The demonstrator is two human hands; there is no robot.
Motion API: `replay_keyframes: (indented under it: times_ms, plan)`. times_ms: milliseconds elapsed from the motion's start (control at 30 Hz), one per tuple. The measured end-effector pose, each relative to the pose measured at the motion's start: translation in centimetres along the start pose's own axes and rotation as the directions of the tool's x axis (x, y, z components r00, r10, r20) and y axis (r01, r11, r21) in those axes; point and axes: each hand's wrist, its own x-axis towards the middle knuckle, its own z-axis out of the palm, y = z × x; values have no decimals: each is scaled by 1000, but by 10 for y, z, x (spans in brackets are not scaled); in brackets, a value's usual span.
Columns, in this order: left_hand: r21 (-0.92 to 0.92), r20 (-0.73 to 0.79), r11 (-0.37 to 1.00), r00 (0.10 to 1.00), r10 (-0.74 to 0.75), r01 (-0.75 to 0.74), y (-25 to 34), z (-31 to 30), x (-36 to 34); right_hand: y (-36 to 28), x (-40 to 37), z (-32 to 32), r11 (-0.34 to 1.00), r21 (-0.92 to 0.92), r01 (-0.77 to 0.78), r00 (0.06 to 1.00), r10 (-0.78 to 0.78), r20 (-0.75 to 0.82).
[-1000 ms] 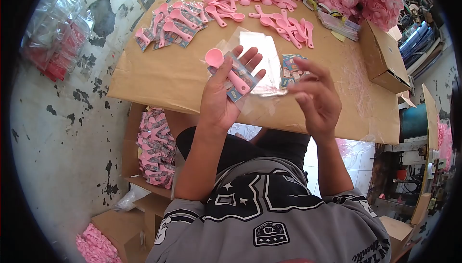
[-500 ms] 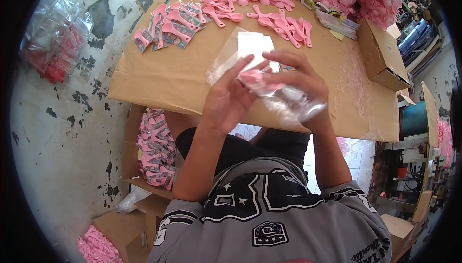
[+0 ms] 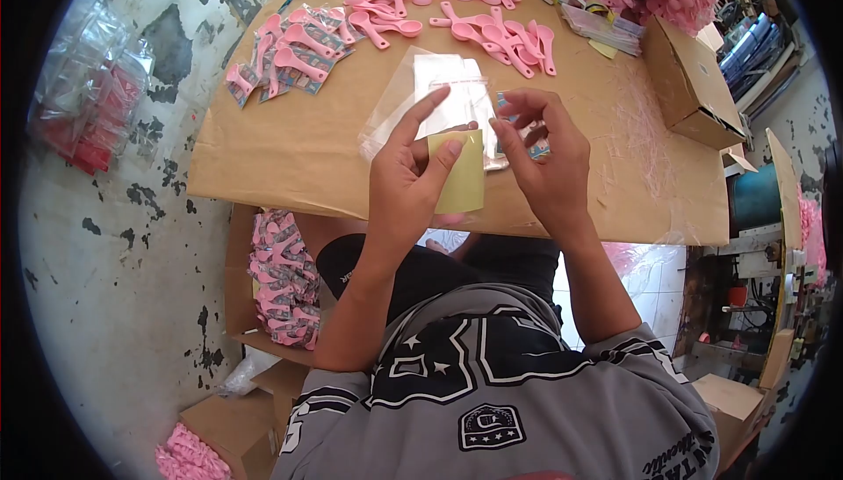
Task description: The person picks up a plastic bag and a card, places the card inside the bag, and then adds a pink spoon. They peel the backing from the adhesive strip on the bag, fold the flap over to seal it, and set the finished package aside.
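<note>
My left hand [image 3: 413,168] is closed on a packet [image 3: 463,183] whose yellow-green back faces me, its thumb pressed over the upper part. A bit of pink shows at the packet's lower edge; the rest of what lies behind it is hidden. To the right, my right hand [image 3: 553,159] is held with fingers bent and apart, nothing visible between them. Printed blue cards [image 3: 536,145] lie partly under it on the table. Just beyond both hands is a stack of clear plastic bags [image 3: 393,104] with white pieces [image 3: 439,70] on it.
Packed pink spoons [image 3: 301,61] lie on cards at the left of the brown-covered table [image 3: 290,159]. Loose pink spoons [image 3: 502,34] are heaped at the back. A cardboard box [image 3: 689,85] stands at the right edge. Another box of packets [image 3: 283,278] is below left.
The pink item in clear plastic, before between both hands, is out of sight. My left hand now shows a yellow-green packet back. My right hand has come off the plastic.
</note>
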Motion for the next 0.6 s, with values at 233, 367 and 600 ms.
replay_keyframes:
  times_ms: [233, 367, 600]
  plan:
    - [263, 21, 959, 994, 104, -106, -1, 8, -11, -8, 18, 14, 872, -309, 381, 910, -413, -44]
    - [362, 18, 921, 989, 147, -143, 3, 8, -15, -10, 20, 22, 855, -336, 396, 893, -443, -75]
    - [451, 82, 872, 982, 173, -191, 6, 2, -17, -11, 25, 27, 898, -257, 358, 916, -391, -89]
